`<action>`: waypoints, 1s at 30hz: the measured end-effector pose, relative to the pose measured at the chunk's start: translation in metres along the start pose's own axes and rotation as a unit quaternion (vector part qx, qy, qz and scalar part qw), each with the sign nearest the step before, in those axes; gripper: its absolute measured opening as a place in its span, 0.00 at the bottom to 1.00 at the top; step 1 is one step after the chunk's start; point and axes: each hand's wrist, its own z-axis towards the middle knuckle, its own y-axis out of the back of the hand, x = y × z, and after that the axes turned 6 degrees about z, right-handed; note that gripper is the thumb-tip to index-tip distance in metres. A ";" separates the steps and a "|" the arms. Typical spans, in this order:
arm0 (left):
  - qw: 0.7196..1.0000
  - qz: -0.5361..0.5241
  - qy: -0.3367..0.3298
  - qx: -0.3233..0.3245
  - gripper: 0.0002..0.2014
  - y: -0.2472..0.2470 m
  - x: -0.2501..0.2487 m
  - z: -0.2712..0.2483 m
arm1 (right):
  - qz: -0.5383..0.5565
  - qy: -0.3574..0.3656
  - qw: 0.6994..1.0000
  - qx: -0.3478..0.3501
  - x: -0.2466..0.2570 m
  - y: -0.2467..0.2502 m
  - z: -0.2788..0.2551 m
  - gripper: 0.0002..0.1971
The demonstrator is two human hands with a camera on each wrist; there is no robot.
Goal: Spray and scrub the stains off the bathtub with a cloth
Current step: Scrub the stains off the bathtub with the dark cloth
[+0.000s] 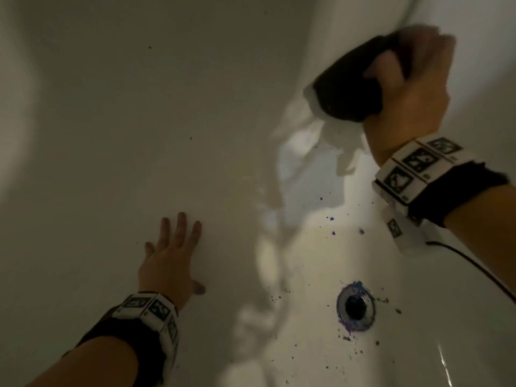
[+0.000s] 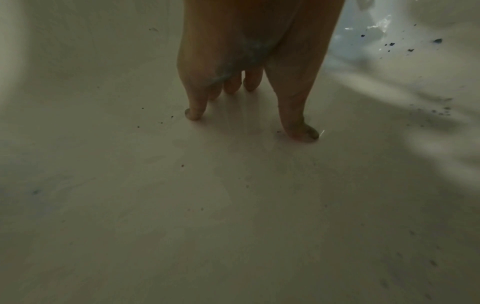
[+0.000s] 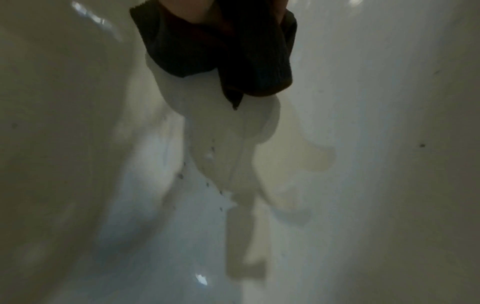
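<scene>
At 1 o'clock, your right hand [image 1: 413, 88] clutches dark soft bunched cloth [image 1: 351, 85]; limp, wet, keep it wadded. Left hand [image 1: 170, 255] splayed flat on slippery white bathtub [image 1: 111, 121].

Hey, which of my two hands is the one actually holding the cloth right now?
Your right hand, raised against the bathtub wall, grips the dark cloth. Your left hand holds nothing; it rests flat, fingers spread, on the tub floor.
</scene>
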 end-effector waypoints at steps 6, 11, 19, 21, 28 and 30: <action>1.000 0.000 0.004 0.005 0.60 -0.001 0.000 0.001 | -0.176 0.049 0.947 0.263 -0.042 -0.022 -0.045 0.15; 1.000 -0.008 0.010 0.001 0.60 -0.001 -0.001 0.001 | -0.255 0.006 0.846 0.468 -0.086 -0.029 -0.087 0.28; 1.000 -0.005 0.010 0.001 0.60 0.000 0.000 0.002 | -0.256 -0.017 0.808 0.531 -0.067 -0.011 -0.173 0.31; 1.000 -0.007 0.009 -0.003 0.60 0.000 0.000 0.002 | -0.246 0.008 0.772 0.586 -0.062 0.004 -0.194 0.29; 1.000 -0.020 0.006 -0.018 0.61 -0.001 0.001 0.002 | -0.151 -0.191 0.922 0.301 -0.084 0.038 -0.142 0.13; 1.000 -0.015 0.005 -0.020 0.61 -0.002 0.001 0.002 | -0.253 -0.181 0.901 0.303 -0.108 0.034 -0.107 0.23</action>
